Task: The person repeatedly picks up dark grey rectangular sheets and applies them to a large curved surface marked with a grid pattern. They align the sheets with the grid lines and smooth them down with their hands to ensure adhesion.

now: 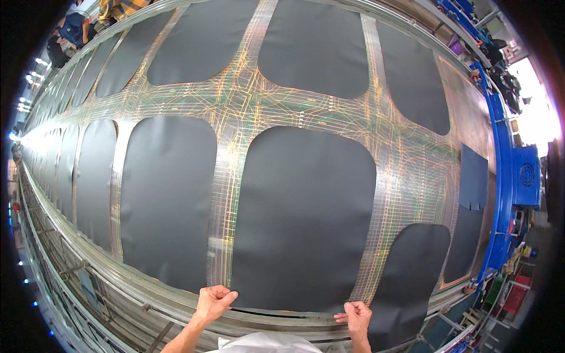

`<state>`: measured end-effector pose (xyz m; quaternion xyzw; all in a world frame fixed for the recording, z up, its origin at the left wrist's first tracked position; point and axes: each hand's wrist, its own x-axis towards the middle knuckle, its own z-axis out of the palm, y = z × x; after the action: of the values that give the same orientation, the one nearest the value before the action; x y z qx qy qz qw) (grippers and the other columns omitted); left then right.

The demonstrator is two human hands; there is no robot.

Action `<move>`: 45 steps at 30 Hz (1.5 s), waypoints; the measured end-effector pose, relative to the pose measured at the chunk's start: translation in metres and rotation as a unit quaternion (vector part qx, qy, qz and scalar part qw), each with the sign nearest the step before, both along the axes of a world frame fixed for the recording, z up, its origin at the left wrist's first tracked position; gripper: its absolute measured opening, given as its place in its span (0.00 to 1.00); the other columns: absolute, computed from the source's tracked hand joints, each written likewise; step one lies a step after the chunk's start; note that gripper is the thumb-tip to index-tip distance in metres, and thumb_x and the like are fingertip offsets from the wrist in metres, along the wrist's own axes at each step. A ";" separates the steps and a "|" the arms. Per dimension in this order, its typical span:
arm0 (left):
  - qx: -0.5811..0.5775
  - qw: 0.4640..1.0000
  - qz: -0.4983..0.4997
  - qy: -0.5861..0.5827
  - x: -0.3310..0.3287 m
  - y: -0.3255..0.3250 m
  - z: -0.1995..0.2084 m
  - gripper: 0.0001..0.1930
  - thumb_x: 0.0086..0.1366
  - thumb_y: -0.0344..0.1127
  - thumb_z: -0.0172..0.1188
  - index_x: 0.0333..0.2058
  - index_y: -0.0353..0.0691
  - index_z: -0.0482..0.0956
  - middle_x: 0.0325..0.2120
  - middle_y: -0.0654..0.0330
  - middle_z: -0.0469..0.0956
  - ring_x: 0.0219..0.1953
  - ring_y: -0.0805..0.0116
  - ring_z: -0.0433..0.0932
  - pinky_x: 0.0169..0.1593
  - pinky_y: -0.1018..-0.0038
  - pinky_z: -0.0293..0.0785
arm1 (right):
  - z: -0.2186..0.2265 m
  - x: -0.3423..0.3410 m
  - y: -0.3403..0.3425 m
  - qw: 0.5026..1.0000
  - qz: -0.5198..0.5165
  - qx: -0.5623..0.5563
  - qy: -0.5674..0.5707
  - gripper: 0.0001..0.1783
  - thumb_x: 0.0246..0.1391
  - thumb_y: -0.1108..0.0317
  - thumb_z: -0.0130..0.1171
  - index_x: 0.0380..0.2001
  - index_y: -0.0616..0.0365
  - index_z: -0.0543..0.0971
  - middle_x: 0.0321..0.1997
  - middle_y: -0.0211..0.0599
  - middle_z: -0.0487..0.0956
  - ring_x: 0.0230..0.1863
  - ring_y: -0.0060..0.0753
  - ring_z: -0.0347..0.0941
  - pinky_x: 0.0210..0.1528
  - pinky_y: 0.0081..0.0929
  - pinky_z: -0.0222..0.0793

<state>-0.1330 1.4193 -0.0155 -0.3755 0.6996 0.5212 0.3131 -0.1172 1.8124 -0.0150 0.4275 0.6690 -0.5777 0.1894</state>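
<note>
A large black sheet panel (306, 217) with rounded far corners lies flat on the long table (220, 235) right in front of me. My left hand (215, 303) pinches its near left corner between thumb and fingers. At the near right corner my right hand (356, 318) is closed on the same panel's edge, its thumb above and its fingertips near the border. Between the two hands the near edge runs almost straight along the table's front rail (282, 317). Both forearms come in from below.
Similar black panels lie in two rows, such as one to the left (168, 200) and one at the far side (315, 47). A narrower panel (415, 276) hangs over the front edge at right. Blue machinery (500, 159) borders the right end. A person (73, 28) is at far left.
</note>
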 end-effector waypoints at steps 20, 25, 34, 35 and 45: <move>-0.243 0.698 -0.525 0.423 -0.168 0.103 -0.019 0.46 0.60 0.61 0.56 0.67 0.34 0.55 0.69 0.47 0.50 0.72 0.51 0.45 0.69 0.44 0.39 | -0.025 -0.250 -0.071 0.520 0.680 0.315 0.410 0.34 0.59 0.42 0.49 0.65 0.43 0.65 0.73 0.32 0.56 0.74 0.56 0.43 0.69 0.67 0.41; -0.310 0.703 -0.463 0.443 -0.235 0.101 -0.028 0.44 0.60 0.61 0.56 0.67 0.39 0.56 0.70 0.53 0.51 0.72 0.53 0.46 0.70 0.46 0.38 | -0.037 -0.319 -0.084 0.528 0.633 0.364 0.434 0.33 0.58 0.46 0.53 0.65 0.42 0.66 0.73 0.31 0.57 0.74 0.53 0.44 0.71 0.63 0.39; -0.416 0.709 -0.373 0.432 -0.321 0.084 -0.049 0.40 0.66 0.62 0.48 0.69 0.45 0.54 0.71 0.56 0.49 0.73 0.56 0.45 0.71 0.51 0.38 | -0.051 -0.376 -0.097 0.554 0.563 0.425 0.442 0.30 0.62 0.40 0.44 0.66 0.33 0.65 0.73 0.26 0.57 0.74 0.51 0.45 0.73 0.59 0.36; -0.418 0.710 -0.365 0.433 -0.323 0.084 -0.050 0.40 0.66 0.62 0.48 0.69 0.45 0.53 0.71 0.56 0.49 0.73 0.57 0.45 0.72 0.51 0.38 | -0.052 -0.377 -0.097 0.561 0.559 0.425 0.439 0.31 0.62 0.39 0.44 0.66 0.33 0.65 0.74 0.26 0.57 0.74 0.51 0.45 0.73 0.60 0.37; -0.308 0.717 -0.392 0.487 -0.241 0.142 -0.045 0.35 0.66 0.48 0.53 0.66 0.35 0.55 0.69 0.46 0.50 0.71 0.48 0.48 0.70 0.49 0.41 | -0.060 -0.314 -0.089 0.607 0.501 0.484 0.381 0.29 0.64 0.51 0.45 0.67 0.42 0.63 0.74 0.33 0.55 0.74 0.55 0.43 0.71 0.60 0.38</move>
<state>-0.3739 1.5616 -0.0603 0.1623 0.9619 0.2182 -0.0271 -0.4316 1.7238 -0.0747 -0.2046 0.9725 -0.0947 -0.0576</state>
